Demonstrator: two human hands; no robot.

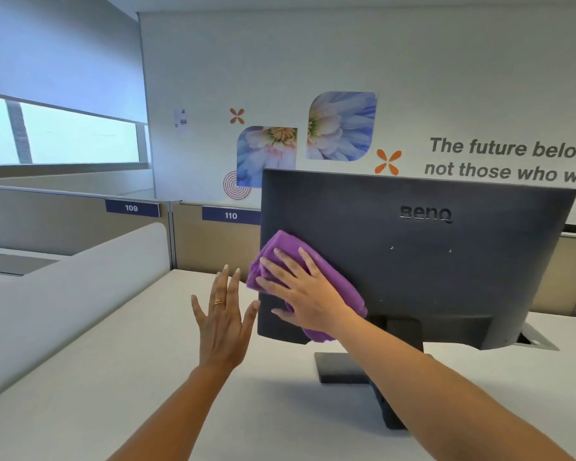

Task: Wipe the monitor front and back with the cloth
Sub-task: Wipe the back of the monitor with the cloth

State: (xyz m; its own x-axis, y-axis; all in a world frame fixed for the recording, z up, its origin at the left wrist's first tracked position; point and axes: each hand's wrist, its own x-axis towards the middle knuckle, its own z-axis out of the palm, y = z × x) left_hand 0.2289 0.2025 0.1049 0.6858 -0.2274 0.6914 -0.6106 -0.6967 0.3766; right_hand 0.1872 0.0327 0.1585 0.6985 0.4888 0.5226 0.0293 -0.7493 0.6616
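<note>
The monitor (pixel 446 277) is stood on the white bench (pixel 130 377) with its dark back turned toward the camera, the raised logo (pixel 425 214) being seen in the upper middle of the casing. It is carried on a dark stand whose flat base (pixel 340 367) rests on the bench below the panel. A purple cloth (pixel 286 247), bunched and folded, is pressed against the lower left part of the monitor's back. It is held there by the right hand (pixel 306 294), which is laid flat over it with the fingers straight and spread, nothing being gripped. The left hand (pixel 222 324) is raised just beside the monitor's left edge, released, with fingers straight and slightly apart; a ring (pixel 219 301) is worn on one finger. Whether its thumb touches the edge cannot be told. A rounded white divider (pixel 80 277) is seen to the left of the bench. Beyond it, beige partitions are marked by blue labels reading 109 (pixel 131 208) and 110 (pixel 230 215). On the wall behind, two flower pictures (pixel 341 126) and grey lettering (pixel 509 159) are shown, and a window (pixel 64 134) with a half-lowered blind is seen at the left.
</note>
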